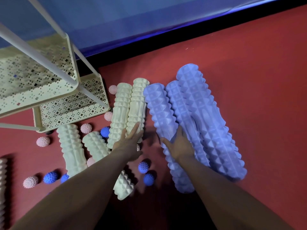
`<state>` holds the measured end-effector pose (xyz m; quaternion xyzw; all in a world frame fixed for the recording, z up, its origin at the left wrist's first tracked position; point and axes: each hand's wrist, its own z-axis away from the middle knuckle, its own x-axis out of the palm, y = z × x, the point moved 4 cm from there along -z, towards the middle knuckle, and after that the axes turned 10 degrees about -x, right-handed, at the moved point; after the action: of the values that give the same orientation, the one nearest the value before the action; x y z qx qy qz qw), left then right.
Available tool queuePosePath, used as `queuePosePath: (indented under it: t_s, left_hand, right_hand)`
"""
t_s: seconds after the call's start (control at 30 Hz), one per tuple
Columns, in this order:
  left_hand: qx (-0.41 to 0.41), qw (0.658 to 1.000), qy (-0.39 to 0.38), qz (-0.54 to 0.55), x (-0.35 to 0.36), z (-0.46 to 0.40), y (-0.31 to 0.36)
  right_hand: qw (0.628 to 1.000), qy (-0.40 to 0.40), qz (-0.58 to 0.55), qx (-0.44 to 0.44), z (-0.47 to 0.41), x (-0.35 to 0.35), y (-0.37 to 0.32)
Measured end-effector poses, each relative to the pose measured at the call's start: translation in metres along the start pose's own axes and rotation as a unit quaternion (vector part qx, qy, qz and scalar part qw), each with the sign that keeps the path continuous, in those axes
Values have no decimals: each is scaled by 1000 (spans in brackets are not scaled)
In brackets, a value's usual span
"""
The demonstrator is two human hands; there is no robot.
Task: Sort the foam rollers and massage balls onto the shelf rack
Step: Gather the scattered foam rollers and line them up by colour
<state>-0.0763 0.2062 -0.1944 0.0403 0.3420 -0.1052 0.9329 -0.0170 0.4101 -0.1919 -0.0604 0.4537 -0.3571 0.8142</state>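
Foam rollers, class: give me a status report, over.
Left hand open on cream roller. Right hand open on blue roller. Shelf rack empty.

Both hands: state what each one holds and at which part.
Nothing is gripped. The left hand, open, rests on a cream roller's near end; the right hand, open, touches a blue roller's middle.

Single head-worn wide-angle view, looking steeply down and forward, close above both outstretched bare hands, red matted floor (pixel 249 67) beyond the fingertips
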Motion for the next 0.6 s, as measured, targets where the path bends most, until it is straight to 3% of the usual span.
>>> queuePosePath:
  t_s: [0.2, 0.3, 0.43, 0.53, 0.6]
  left_hand:
    - [2, 1000, -10, 23, 3, -1, -6]
    - [-5, 1000, -17, 20, 0, -1, -6]
    - [-7, 1000, -18, 16, -2, 0, -6]
    - [-8, 1000, -22, 16, -1, 1, -9]
    - [-9, 999, -25, 19, -1, 1, -9]
  right_hand:
    - [997, -27, 66, 14, 6, -5, 5]
    - [995, -2, 101, 10, 12, -2, 3]
    - [990, 66, 103, -64, 18, 3, 6]
    - [983, 29, 83, -162, 29, 18, 11]
    - [980, -5, 86, -179, 29, 26, 15]
